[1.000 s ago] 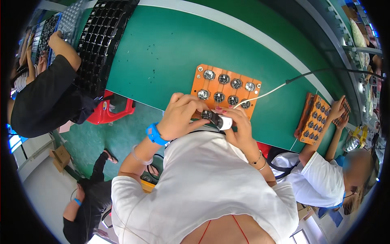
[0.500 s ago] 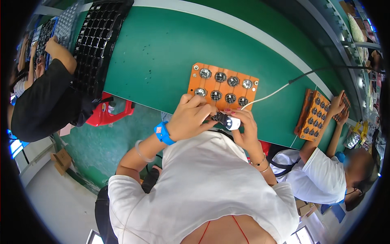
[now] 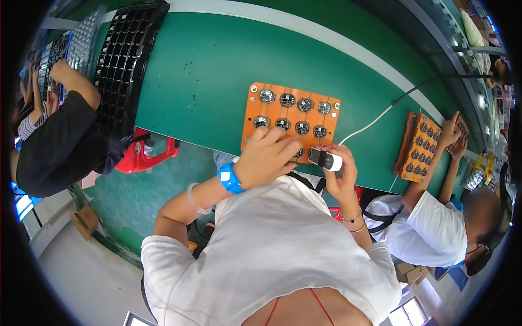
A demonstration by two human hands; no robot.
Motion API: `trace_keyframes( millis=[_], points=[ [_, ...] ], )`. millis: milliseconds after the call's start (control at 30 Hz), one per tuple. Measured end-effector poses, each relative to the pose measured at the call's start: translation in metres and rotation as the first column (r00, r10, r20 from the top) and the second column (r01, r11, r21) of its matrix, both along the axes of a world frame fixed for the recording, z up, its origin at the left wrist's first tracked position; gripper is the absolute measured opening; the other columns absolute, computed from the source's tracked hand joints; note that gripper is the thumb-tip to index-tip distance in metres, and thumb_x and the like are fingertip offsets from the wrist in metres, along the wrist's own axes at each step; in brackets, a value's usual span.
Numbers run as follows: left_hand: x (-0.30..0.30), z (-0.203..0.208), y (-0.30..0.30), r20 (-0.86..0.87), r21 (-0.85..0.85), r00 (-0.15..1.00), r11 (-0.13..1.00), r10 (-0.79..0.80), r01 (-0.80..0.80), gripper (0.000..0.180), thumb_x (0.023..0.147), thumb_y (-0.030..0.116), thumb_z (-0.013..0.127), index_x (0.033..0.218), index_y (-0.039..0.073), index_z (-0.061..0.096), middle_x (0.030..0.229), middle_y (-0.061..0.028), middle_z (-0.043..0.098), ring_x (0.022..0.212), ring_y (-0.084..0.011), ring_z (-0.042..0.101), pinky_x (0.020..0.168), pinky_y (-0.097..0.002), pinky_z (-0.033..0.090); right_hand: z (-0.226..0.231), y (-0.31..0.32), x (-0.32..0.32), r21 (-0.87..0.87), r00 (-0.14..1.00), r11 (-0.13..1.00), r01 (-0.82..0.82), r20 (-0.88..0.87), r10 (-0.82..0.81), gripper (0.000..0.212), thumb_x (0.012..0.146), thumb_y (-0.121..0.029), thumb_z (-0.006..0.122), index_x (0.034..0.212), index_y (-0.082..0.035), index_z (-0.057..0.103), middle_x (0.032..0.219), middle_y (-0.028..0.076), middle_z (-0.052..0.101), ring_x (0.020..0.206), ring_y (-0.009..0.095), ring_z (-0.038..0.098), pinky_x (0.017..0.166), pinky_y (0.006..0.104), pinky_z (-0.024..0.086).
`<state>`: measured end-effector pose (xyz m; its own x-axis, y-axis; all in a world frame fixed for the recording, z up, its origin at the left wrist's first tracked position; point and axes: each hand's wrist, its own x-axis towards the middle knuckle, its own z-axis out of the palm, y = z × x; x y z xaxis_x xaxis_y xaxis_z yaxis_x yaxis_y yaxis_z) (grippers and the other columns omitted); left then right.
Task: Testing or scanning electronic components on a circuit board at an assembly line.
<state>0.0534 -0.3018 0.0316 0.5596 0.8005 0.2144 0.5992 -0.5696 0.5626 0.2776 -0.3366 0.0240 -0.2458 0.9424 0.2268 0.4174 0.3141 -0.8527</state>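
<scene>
A black-and-white device (image 3: 327, 160) is gripped by the fingers of the right hand (image 3: 343, 178) at the near edge of an orange board (image 3: 314, 118); whether anything is held by the left hand (image 3: 265, 157) cannot be told. The cable (image 3: 375, 119) is best kept slack.

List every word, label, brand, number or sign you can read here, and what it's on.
None can be read.
Red stool: small round label, too small to read.
Blue wristband: pale square face, nothing legible.
Black-and-white device in the right hand: nothing legible.
</scene>
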Motion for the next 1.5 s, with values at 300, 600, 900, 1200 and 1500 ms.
trace_keyframes(
  millis=[300,600,900,1200,1500],
  points=[
    [0.015,0.009,0.005,0.161,-0.060,0.987,0.998,0.014,-0.005,0.029,0.069,0.020,0.076,0.091,0.013,0.059,0.084,0.0061,0.063,0.088,-0.0151,0.051,0.079,-0.0334,0.031,0.000,0.000,-0.002,0.063,0.998,0.998,-0.019,0.067,0.014,0.037,0.075,0.000,0.063,0.111,-0.004,0.054,0.109,0.015,0.062,0.097,0.034,0.058,0.090,0.0426,0.043],
    [0.023,0.002,0.008,-0.050,0.064,0.999,0.998,-0.012,0.016,0.035,0.064,0.019,0.076,0.092,0.012,0.056,0.089,0.0020,0.061,0.090,-0.0164,0.051,0.077,-0.0341,0.033,-0.007,-0.014,0.012,-0.049,0.974,0.983,0.175,-0.141,-0.180,0.032,0.080,-0.003,0.062,0.111,-0.002,0.053,0.106,0.013,0.064,0.099,0.029,0.059,0.095,0.0414,0.041],
    [0.046,-0.003,0.006,0.022,0.021,0.997,0.997,-0.072,0.071,0.032,0.067,0.020,0.075,0.091,0.013,0.056,0.081,0.0042,0.060,0.087,-0.0161,0.049,0.075,-0.0329,0.031,-0.010,-0.017,0.028,-0.010,0.988,0.989,0.151,0.035,-0.150,0.035,0.077,0.001,0.062,0.111,-0.002,0.053,0.108,0.014,0.063,0.101,0.031,0.058,0.095,0.0423,0.041],
    [0.047,0.010,0.010,0.179,-0.058,0.981,0.995,-0.072,0.084,0.031,0.068,0.014,0.074,0.093,0.011,0.054,0.081,0.0010,0.059,0.089,-0.0172,0.050,0.076,-0.0336,0.032,-0.002,-0.017,0.028,0.003,0.991,0.994,0.111,0.079,-0.111,0.036,0.078,0.001,0.061,0.112,-0.003,0.051,0.112,0.016,0.060,0.104,0.032,0.057,0.097,0.0429,0.040],
    [0.015,0.008,-0.001,-0.028,-0.044,0.999,0.999,0.020,-0.021,0.052,0.062,0.027,0.082,0.103,0.011,0.055,0.125,-0.0089,0.050,0.113,-0.0314,0.043,0.092,-0.0437,0.030,0.006,-0.019,0.087,0.086,0.461,0.506,0.858,-0.564,-0.686,0.041,0.093,-0.009,0.049,0.130,0.001,0.033,0.123,0.012,0.048,0.116,0.020,0.046,0.102,0.0341,0.033]
  ],
)
